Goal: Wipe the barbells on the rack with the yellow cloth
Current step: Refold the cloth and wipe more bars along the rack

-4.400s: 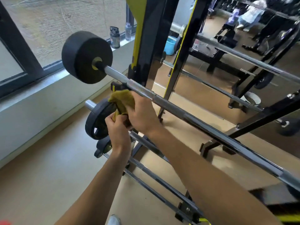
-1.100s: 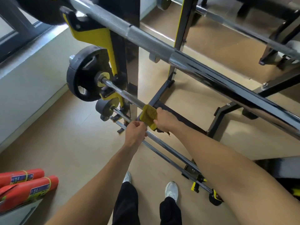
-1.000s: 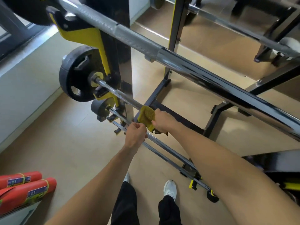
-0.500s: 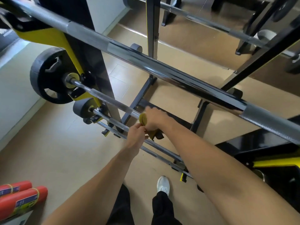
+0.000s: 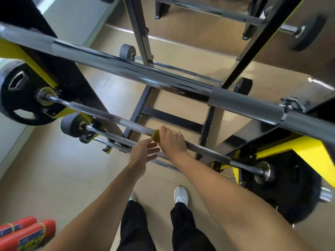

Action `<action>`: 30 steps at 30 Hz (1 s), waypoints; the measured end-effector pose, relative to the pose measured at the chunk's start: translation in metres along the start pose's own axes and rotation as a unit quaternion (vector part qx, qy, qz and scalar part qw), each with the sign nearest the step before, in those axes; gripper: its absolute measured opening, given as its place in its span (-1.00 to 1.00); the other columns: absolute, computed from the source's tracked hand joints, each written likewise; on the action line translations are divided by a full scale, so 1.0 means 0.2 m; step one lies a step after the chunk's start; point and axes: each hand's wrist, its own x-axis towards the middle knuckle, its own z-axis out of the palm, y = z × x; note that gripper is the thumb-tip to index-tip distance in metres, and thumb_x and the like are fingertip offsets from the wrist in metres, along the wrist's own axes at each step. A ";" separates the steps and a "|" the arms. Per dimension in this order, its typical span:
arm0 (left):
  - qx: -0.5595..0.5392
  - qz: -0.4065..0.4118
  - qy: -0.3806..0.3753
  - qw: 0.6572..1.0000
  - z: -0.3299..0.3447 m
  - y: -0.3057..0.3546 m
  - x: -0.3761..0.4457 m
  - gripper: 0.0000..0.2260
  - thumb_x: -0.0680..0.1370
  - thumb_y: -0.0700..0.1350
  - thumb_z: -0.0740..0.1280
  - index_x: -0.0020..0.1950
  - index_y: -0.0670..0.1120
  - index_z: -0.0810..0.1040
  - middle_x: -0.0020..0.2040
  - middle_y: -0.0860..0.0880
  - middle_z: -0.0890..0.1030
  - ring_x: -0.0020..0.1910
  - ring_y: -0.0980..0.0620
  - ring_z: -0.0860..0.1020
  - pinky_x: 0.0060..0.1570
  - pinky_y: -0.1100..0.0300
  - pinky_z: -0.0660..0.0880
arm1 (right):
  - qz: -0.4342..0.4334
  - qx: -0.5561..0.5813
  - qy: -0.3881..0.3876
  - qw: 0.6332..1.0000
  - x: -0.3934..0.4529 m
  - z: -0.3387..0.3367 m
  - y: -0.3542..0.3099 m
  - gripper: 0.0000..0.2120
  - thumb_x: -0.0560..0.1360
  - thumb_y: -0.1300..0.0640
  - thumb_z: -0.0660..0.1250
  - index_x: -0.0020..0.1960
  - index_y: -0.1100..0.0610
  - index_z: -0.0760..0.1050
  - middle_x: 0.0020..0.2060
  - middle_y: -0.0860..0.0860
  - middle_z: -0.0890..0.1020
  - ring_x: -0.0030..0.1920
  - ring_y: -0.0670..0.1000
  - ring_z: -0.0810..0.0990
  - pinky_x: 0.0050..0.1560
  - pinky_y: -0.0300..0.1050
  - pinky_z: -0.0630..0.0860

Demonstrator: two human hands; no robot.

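Black-and-yellow rack [image 5: 76, 82] filling the frame from 9 to 3 o'clock, carrying several barbells. Thickest top barbell [image 5: 145, 73] slanting across from 10 o'clock down to 3 o'clock, nearest the camera. Below it, second barbell [image 5: 108, 115] running from a large black plate [image 5: 20, 98] at 9 o'clock to another black plate [image 5: 290, 187] at 4 o'clock. Thinner lower bars [image 5: 108, 135] with a small grey weight [image 5: 70, 125] just beneath. Red rolls [image 5: 27, 234] on the floor at 7 o'clock. Right hand [image 5: 171, 141], near centre, curled over the second barbell with its grip clamped on the yellow cloth [image 5: 156, 135]; only the cloth's edge peeking out at the hand's 9 o'clock side, wrapped against the bar. Left hand [image 5: 143, 153] just at 7 o'clock of the cloth, fingers straight and apart, holding nothing, not touching the cloth.
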 end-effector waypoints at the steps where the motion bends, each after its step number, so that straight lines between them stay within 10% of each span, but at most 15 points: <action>1: 0.007 0.002 -0.008 1.000 0.03 -0.01 -0.01 -0.74 0.67 -0.10 0.16 0.20 -0.21 0.55 0.06 -0.19 0.65 0.06 -0.16 0.64 0.04 0.02 0.58 | -0.001 -0.007 0.001 1.000 -0.03 0.00 0.03 -0.85 0.62 0.06 0.26 0.09 0.11 0.35 -0.06 0.07 0.60 -0.16 0.07 0.59 -0.15 -0.05 0.44; 21: 0.173 -0.006 -0.241 0.955 0.51 -0.25 -0.30 -0.80 0.64 -0.14 0.22 0.27 -0.06 0.44 0.08 -0.15 0.62 0.02 -0.09 0.63 -0.05 0.16 0.57 | 0.141 0.009 -0.077 0.987 -0.47 -0.18 0.53 -0.84 0.62 0.16 0.20 0.16 0.13 0.47 0.03 0.08 0.61 0.05 0.12 0.59 0.06 0.03 0.47; 30: 0.226 -0.006 -0.323 0.919 0.72 -0.34 -0.41 -0.71 0.65 -0.13 0.18 0.36 -0.11 0.44 0.13 -0.10 0.61 0.06 -0.02 0.61 0.07 0.09 0.55 | 0.158 -0.046 -0.027 0.986 -0.85 -0.19 0.68 -0.38 0.34 0.22 0.53 0.32 0.13 0.34 0.21 0.08 0.46 0.28 0.09 0.44 0.25 -0.01 0.48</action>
